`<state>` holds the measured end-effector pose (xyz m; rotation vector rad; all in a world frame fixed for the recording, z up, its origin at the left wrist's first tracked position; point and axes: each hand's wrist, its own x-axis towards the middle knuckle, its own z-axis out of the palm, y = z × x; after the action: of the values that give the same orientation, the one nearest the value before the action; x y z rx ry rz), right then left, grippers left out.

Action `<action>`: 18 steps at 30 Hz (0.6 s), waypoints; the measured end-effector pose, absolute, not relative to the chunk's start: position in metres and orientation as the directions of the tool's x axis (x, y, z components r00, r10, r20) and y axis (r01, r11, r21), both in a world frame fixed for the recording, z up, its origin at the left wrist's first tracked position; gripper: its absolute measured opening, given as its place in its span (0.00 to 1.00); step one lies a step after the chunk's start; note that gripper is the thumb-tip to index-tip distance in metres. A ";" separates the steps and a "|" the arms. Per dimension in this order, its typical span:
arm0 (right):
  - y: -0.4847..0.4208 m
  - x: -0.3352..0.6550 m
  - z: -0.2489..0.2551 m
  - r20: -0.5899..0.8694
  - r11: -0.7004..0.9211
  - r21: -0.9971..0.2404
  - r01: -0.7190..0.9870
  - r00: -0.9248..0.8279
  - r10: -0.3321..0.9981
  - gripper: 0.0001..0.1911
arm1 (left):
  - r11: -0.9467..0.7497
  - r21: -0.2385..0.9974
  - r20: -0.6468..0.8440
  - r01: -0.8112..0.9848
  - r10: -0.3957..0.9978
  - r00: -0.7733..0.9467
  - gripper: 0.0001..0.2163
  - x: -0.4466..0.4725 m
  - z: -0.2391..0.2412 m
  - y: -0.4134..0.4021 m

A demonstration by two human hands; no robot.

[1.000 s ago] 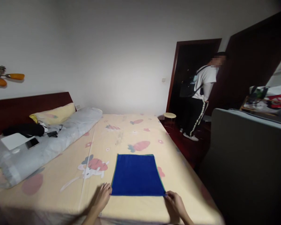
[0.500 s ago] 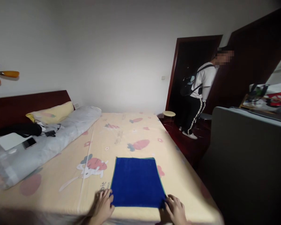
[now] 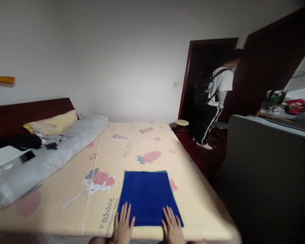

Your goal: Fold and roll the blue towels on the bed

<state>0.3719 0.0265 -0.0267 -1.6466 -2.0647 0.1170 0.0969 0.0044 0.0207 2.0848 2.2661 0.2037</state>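
Observation:
A blue cloth [image 3: 146, 193] with a thin green edge lies flat on the bed near its front edge. My left hand [image 3: 123, 225] rests on the cloth's near left corner, palm down with the fingers stretched out. Over the near right part of the cloth lies my right hand [image 3: 171, 223], also flat with its fingers extended. Neither hand grips anything. Beneath the cloth is a cream bed sheet [image 3: 73, 183] printed with rabbits and carrots.
A rolled grey quilt [image 3: 66, 149] runs along the headboard side, bearing a phone [image 3: 27, 157] and cables. One yellow pillow [image 3: 53, 123] leans there. A person with a backpack [image 3: 203, 93] stands by the doorway. Near them is a round stool [image 3: 182, 122]. A dark panel [image 3: 266, 176] rises at right.
Both hands have moved inward from the cloth's near corners and now lie flat on it, fingers straightened. The person by the door leans slightly more forward.

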 end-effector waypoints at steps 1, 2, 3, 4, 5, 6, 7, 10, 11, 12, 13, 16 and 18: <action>0.023 0.390 -0.034 0.320 0.226 -0.351 0.909 -0.110 0.941 0.27 | 0.127 0.107 0.055 0.986 0.990 -0.133 0.26 0.083 0.022 -0.002; 0.020 0.405 -0.040 0.312 0.196 -0.341 0.919 -0.086 0.946 0.28 | 0.159 0.082 0.060 0.984 0.985 -0.164 0.26 0.072 0.023 -0.008; 0.018 0.416 -0.044 0.303 0.173 -0.335 0.926 -0.068 0.951 0.27 | 0.177 0.061 0.065 0.982 0.981 -0.180 0.26 0.064 0.024 -0.012; 0.016 0.423 -0.048 0.295 0.156 -0.332 0.930 -0.055 0.954 0.27 | 0.188 0.045 0.073 0.981 0.979 -0.191 0.25 0.058 0.025 -0.015; 0.015 0.425 -0.049 0.294 0.140 -0.331 0.933 -0.039 0.955 0.27 | 0.198 0.035 0.086 0.980 0.976 -0.200 0.25 0.057 0.025 -0.017; 0.015 0.423 -0.049 0.300 0.127 -0.331 0.935 -0.023 0.954 0.28 | 0.206 0.033 0.101 0.978 0.973 -0.209 0.25 0.059 0.025 -0.016; 0.016 0.416 -0.047 0.311 0.124 -0.334 0.935 -0.015 0.950 0.28 | 0.206 0.039 0.112 0.978 0.971 -0.209 0.26 0.064 0.025 -0.014; 0.022 0.377 -0.033 0.348 0.204 -0.353 0.913 -0.075 0.935 0.26 | 0.122 0.101 0.101 0.987 0.986 -0.132 0.28 0.096 0.022 -0.002; 0.024 0.361 -0.028 0.353 0.251 -0.362 0.898 -0.117 0.928 0.25 | 0.071 0.130 0.093 0.989 0.992 -0.084 0.28 0.110 0.021 0.004; 0.027 0.346 -0.022 0.352 0.296 -0.370 0.881 -0.162 0.922 0.25 | 0.020 0.157 0.090 0.987 0.995 -0.035 0.28 0.124 0.020 0.010; 0.029 0.332 -0.017 0.345 0.330 -0.376 0.866 -0.200 0.917 0.25 | -0.024 0.179 0.090 0.984 0.996 0.008 0.28 0.136 0.018 0.015; 0.034 0.312 -0.011 0.297 0.357 -0.381 0.853 -0.253 0.921 0.25 | -0.106 0.223 0.071 0.969 0.993 0.093 0.28 0.159 0.014 0.023; 0.034 0.321 -0.013 0.286 0.330 -0.381 0.864 -0.230 0.930 0.26 | -0.115 0.244 0.035 0.963 0.993 0.110 0.28 0.154 0.011 0.022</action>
<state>0.3215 0.0343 -0.0132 -1.5757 -2.1427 0.1943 0.1541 0.0217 0.0111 2.2150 1.9744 0.2839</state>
